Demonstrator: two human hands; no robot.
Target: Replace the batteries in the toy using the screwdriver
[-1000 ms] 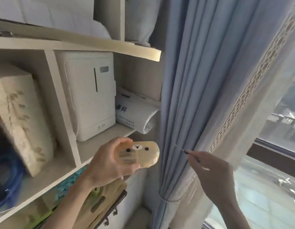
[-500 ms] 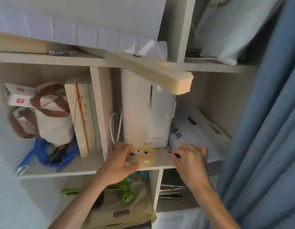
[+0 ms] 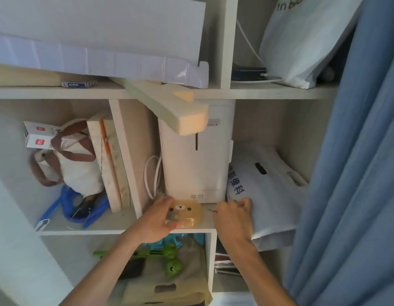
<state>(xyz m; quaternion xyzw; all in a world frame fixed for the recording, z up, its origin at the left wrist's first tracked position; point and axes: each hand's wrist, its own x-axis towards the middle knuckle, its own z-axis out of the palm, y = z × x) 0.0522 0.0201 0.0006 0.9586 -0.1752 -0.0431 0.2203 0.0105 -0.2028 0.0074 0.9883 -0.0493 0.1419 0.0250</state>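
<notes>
My left hand (image 3: 157, 219) grips the bear-face toy (image 3: 187, 214) and my right hand (image 3: 233, 214) pinches the screwdriver (image 3: 212, 210); the toy may slip off the shelf (image 3: 112, 220) edge.

The toy (image 3: 187, 214) is a small, rounded, tan piece with a bear face on it: two dark eyes and a pale muzzle, turned up toward the camera. It sits low in front of the white appliance (image 3: 196, 168), at the front edge of the shelf (image 3: 98, 224). The left hand (image 3: 156, 219) grips its left side. Whether it rests on the shelf cannot be told. The screwdriver (image 3: 212, 210) shows only as a thin dark tip, just right of the toy, below the appliance's right corner, poking out of the curled right hand (image 3: 233, 215).
</notes>
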